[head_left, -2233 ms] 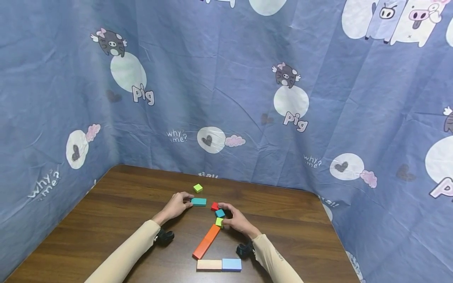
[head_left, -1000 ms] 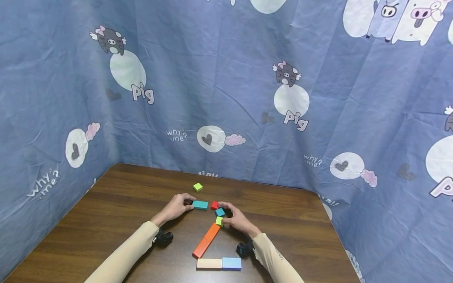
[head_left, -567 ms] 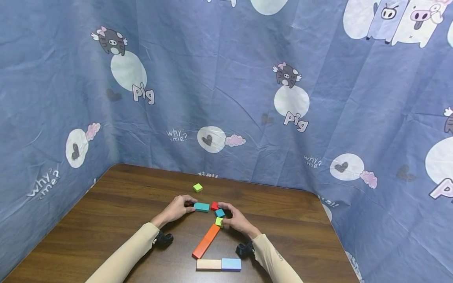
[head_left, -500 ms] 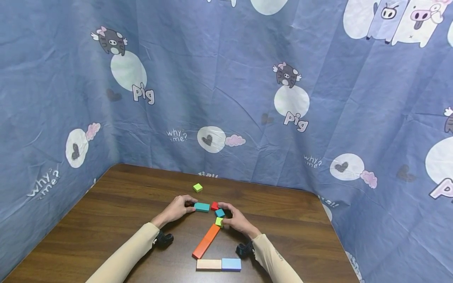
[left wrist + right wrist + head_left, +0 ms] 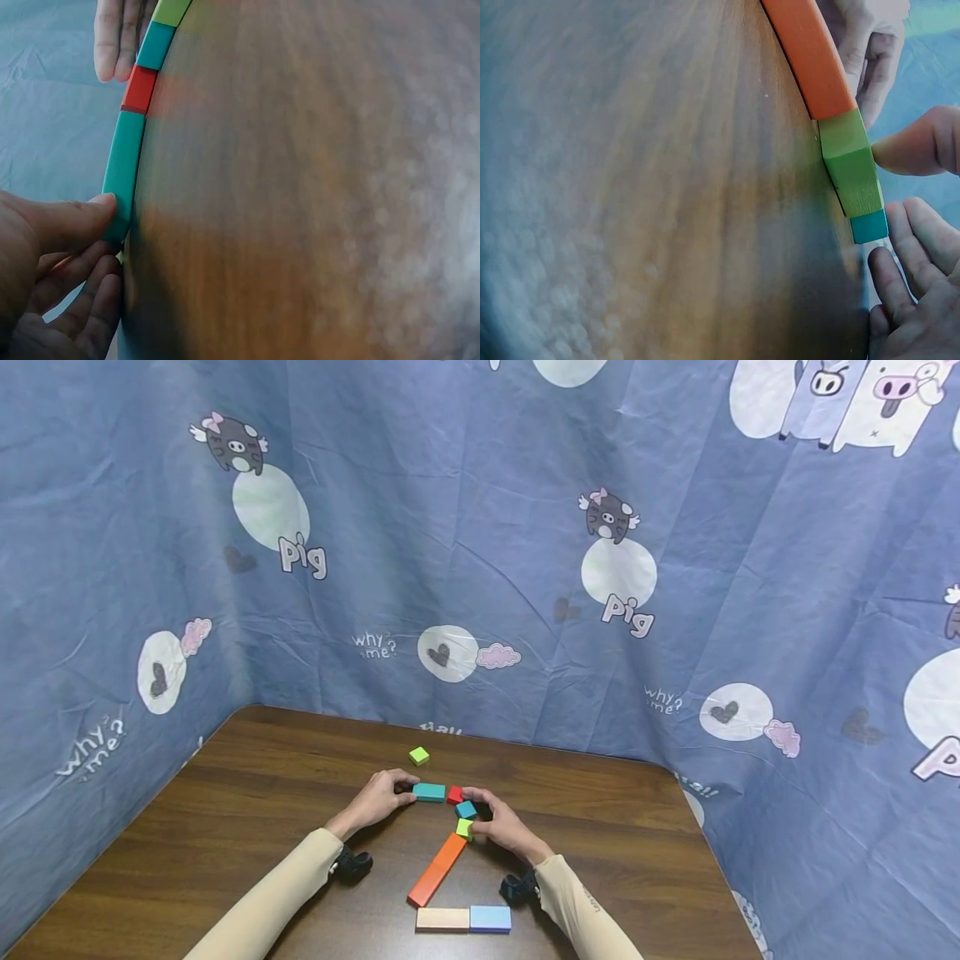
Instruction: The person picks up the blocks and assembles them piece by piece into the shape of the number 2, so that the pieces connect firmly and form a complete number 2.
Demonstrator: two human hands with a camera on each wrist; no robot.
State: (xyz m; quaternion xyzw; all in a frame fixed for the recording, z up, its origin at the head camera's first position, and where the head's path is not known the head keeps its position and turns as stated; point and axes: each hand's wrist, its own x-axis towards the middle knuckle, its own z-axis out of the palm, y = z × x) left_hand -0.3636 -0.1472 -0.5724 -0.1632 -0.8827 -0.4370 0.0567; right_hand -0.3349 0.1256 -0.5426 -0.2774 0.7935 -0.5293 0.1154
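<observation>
My left hand pinches the left end of a long teal block between thumb and fingers. In the left wrist view, the far end of that teal block meets a red cube. From the red cube, a blue-teal cube and a lime-green cube curve toward the person. My right hand lies along the right of these cubes. Its thumb touches the lime-green cube, while its other fingers extend beside the blue-teal cube.
Orange-red blocks run end to end from the lime-green cube toward the near side. Below lie a peach block and a light-blue block, side by side. Another lime-green block sits farther back on the wooden table. A blue curtain hangs behind.
My left hand has slid the teal block to the right, closing its gap to the red cube, and its tilt has levelled slightly. My right hand has kept its place.
</observation>
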